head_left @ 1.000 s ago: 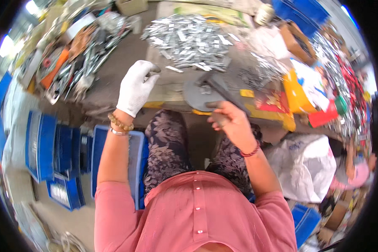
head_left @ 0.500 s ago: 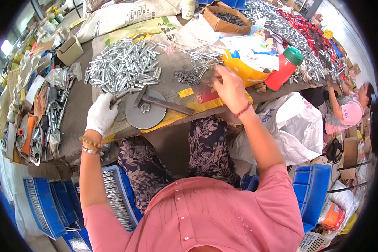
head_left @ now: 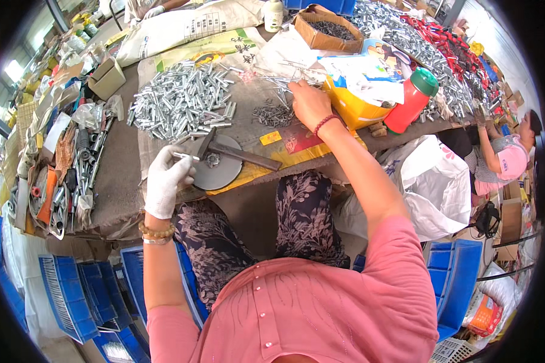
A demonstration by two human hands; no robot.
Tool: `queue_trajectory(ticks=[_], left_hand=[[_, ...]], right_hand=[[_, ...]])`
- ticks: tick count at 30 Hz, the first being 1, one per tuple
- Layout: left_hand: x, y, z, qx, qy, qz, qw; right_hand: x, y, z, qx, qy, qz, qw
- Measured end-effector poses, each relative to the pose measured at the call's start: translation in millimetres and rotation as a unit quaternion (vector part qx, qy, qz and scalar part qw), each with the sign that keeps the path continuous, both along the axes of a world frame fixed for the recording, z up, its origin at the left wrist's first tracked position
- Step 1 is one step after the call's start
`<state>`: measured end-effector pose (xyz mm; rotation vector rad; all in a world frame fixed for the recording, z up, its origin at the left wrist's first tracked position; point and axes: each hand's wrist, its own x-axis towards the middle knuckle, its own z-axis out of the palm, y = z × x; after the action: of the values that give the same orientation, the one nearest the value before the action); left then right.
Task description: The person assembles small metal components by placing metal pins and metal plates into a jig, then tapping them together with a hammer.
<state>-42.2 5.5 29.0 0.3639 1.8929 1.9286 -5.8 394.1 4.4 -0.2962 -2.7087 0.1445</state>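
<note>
Pinching a short silver metal tube [head_left: 186, 156] in our curled, white-gloved left hand [head_left: 169, 180] near the round grey disc [head_left: 215, 178], we needed steady pressure, while our bare right hand [head_left: 312, 106], its hold hidden, was beside thin silver rods [head_left: 282, 89].

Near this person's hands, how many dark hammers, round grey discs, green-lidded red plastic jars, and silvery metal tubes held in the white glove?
Dark hammer: 1
Grey disc: 1
Red jar: 1
Silvery tube in gloved left hand: 1
Total: 4

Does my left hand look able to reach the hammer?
Probably yes: the hammer lies uncovered beside the gloved left hand, though that hand holds a small metal tube.
</note>
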Motion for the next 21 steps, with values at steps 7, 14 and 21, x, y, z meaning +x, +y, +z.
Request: queue_trajectory(ticks=[7, 14, 21], left_hand=[[15, -3, -4, -0.058, 0.030, -0.028, 0.997], [23, 5, -4, -0.135, 0.143, -0.009, 0.980], [30, -1, -8, -0.271, 0.395, 0.019, 0.878]], right_hand=[[58, -17, 5, 0.028, 0.055, 0.046, 0.997], [79, -13, 3, -0.047, 0.159, 0.008, 0.986], [73, -16, 21, -0.099, 0.174, 0.029, 0.979]])
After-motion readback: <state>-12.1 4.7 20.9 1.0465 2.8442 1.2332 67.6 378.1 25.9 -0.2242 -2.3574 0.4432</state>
